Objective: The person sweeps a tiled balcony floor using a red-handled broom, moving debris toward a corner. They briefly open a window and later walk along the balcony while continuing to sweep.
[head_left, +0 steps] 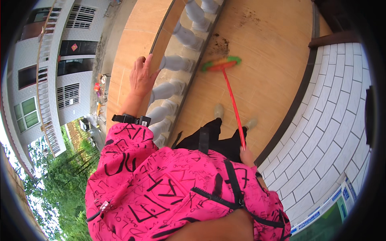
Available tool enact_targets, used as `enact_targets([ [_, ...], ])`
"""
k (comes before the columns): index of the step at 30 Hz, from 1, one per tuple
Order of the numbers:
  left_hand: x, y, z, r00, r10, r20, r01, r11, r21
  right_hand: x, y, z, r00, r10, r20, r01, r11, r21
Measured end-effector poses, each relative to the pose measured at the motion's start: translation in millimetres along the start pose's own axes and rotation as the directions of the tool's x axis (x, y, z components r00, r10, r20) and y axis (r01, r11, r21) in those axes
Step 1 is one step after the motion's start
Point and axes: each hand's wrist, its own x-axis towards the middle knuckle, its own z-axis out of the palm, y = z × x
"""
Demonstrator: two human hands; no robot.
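Note:
A broom with a thin red handle (233,102) slants across the tiled floor. Its wide green and orange head (221,64) is smeared by motion and lies beside a patch of dark dirt (219,45). My right hand (247,156) is closed around the handle's upper end, close to my body. On the left, my left hand (143,76) rests on the orange tiled top of the railing (134,38), near its inner edge. Its thumb is apart from the fingers, and it holds nothing.
Grey balusters (165,90) stand under the railing along the left. A white brick-patterned wall (321,112) with a dark baseboard runs along the right. More dirt (250,17) lies farther ahead. My shoes (218,111) are on the floor behind the broom head.

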Motion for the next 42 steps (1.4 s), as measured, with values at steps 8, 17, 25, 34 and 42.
enact_targets([
  [8,10.8,1.4,11.4,1.000,-0.005,-0.022,0.005,1.000,-0.012,223.6,-166.8,-78.0,0.900,-0.176,-0.400,0.264,0.948,0.177],
  [17,-14.8,-0.1,12.5,1.000,-0.020,-0.001,0.020,0.997,-0.075,121.0,-43.3,-95.5,0.960,0.024,-0.280,0.040,0.975,0.221],
  [25,-58.2,-30.3,21.0,1.000,-0.003,-0.030,0.002,0.999,-0.039,80.8,31.7,9.4,0.963,0.124,-0.240,-0.089,0.984,0.153],
  [34,-66.3,-9.7,-41.5,0.995,0.067,-0.072,-0.073,0.994,-0.081,225.5,-97.4,-143.9,0.940,-0.152,-0.305,0.243,0.927,0.286],
  [42,106.6,-17.4,0.1,0.999,0.003,0.035,-0.005,0.998,0.064,-29.3,-15.2,-8.6,0.988,0.117,0.096,-0.117,0.993,0.000],
])
